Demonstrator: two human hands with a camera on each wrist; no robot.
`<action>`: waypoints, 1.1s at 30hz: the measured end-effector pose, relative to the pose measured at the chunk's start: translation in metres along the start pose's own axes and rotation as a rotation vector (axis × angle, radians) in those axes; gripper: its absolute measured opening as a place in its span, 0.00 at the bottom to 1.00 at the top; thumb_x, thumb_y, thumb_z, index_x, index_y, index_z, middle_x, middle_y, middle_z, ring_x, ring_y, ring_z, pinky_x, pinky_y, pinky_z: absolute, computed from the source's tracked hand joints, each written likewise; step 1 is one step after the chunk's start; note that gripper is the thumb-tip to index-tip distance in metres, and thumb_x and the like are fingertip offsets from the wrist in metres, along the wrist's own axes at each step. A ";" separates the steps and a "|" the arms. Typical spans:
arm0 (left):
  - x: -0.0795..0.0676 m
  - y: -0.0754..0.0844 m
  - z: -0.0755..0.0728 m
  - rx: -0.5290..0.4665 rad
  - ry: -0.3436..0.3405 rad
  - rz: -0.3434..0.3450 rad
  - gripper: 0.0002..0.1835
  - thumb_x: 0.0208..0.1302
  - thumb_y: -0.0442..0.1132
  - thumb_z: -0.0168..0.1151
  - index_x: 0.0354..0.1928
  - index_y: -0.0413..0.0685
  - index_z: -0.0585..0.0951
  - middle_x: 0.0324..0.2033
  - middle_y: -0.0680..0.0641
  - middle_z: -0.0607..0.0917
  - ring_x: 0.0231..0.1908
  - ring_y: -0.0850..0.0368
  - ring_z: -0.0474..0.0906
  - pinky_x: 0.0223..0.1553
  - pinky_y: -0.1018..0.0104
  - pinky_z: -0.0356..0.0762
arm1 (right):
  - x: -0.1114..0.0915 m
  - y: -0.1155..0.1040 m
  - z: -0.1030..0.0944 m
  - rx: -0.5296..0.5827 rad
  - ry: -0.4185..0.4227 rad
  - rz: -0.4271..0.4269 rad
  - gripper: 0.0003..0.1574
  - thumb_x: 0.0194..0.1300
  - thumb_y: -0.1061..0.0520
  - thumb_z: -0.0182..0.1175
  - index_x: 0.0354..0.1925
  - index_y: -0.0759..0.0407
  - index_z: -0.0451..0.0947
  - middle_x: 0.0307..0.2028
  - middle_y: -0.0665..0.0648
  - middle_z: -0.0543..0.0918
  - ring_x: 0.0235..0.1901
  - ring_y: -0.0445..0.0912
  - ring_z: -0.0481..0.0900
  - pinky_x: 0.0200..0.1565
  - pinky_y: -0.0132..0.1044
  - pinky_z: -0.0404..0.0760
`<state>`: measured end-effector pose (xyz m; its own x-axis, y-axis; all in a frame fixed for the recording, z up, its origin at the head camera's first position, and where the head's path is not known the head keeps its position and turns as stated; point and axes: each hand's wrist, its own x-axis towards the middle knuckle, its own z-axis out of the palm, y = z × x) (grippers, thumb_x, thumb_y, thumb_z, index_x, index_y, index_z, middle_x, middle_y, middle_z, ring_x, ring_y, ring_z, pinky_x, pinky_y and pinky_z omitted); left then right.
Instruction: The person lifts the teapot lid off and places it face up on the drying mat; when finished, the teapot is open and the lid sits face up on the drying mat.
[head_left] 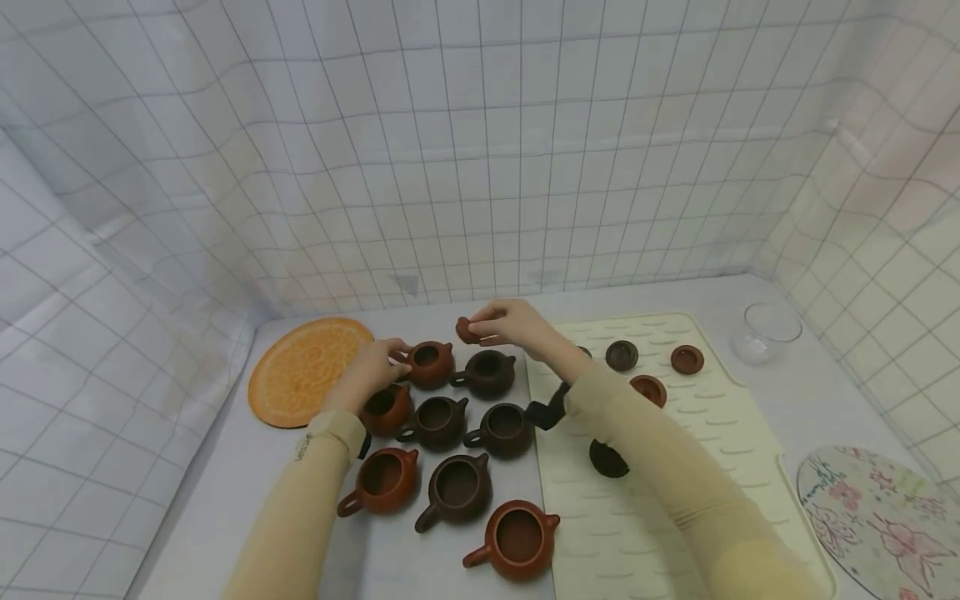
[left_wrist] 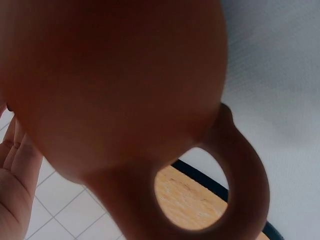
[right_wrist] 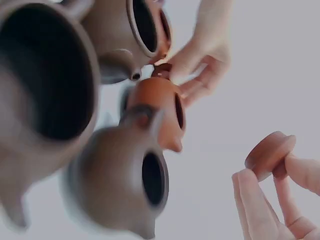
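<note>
My left hand (head_left: 367,368) pinches the handle of a lidless reddish-brown clay teapot (head_left: 441,367) in the far row; the right wrist view also shows this teapot (right_wrist: 155,102) in those fingers. My right hand (head_left: 516,323) holds a small reddish teapot lid (head_left: 465,332) in the air, just right of and beyond that teapot. Thumb and fingers pinch the lid (right_wrist: 265,156) by its knob, turned sideways. Close by stands a dark brown open teapot (head_left: 491,375). Filling the left wrist view is a reddish teapot body (left_wrist: 130,95) with a looped handle.
Several more open teapots, reddish like this one (head_left: 519,542) and dark like this one (head_left: 459,490), stand nearer me. A cream mat (head_left: 600,542) on the right bears several lids (head_left: 687,359). An orange round mat (head_left: 303,375), a glass cup (head_left: 765,333) and a floral round mat (head_left: 877,517) lie around.
</note>
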<state>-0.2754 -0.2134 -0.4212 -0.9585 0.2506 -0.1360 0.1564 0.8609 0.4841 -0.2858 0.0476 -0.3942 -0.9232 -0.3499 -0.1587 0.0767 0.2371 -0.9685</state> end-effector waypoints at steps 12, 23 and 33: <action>0.006 0.002 0.006 0.003 -0.004 -0.006 0.18 0.69 0.36 0.60 0.58 0.39 0.78 0.50 0.33 0.83 0.51 0.38 0.80 0.55 0.45 0.76 | -0.105 0.063 -0.128 0.350 -0.008 0.047 0.25 0.78 0.57 0.48 0.65 0.70 0.62 0.56 0.58 0.74 0.49 0.40 0.84 0.58 0.33 0.78; 0.005 -0.006 -0.001 -0.032 0.017 0.035 0.17 0.67 0.32 0.60 0.57 0.35 0.78 0.49 0.31 0.83 0.47 0.37 0.82 0.49 0.46 0.79 | -0.180 0.123 -0.184 0.690 0.075 0.048 0.11 0.79 0.56 0.42 0.49 0.55 0.72 0.45 0.51 0.83 0.46 0.44 0.85 0.53 0.35 0.82; 0.008 -0.001 0.000 0.003 0.008 0.027 0.17 0.69 0.34 0.59 0.58 0.37 0.78 0.50 0.32 0.82 0.49 0.37 0.82 0.51 0.45 0.78 | -0.201 0.150 -0.194 0.089 0.269 0.161 0.37 0.77 0.48 0.50 0.67 0.76 0.60 0.45 0.39 0.79 0.42 0.26 0.81 0.49 0.29 0.82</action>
<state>-0.2836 -0.2121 -0.4230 -0.9559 0.2701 -0.1156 0.1831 0.8554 0.4845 -0.1620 0.3297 -0.4698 -0.9621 -0.0591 -0.2663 0.2516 0.1851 -0.9500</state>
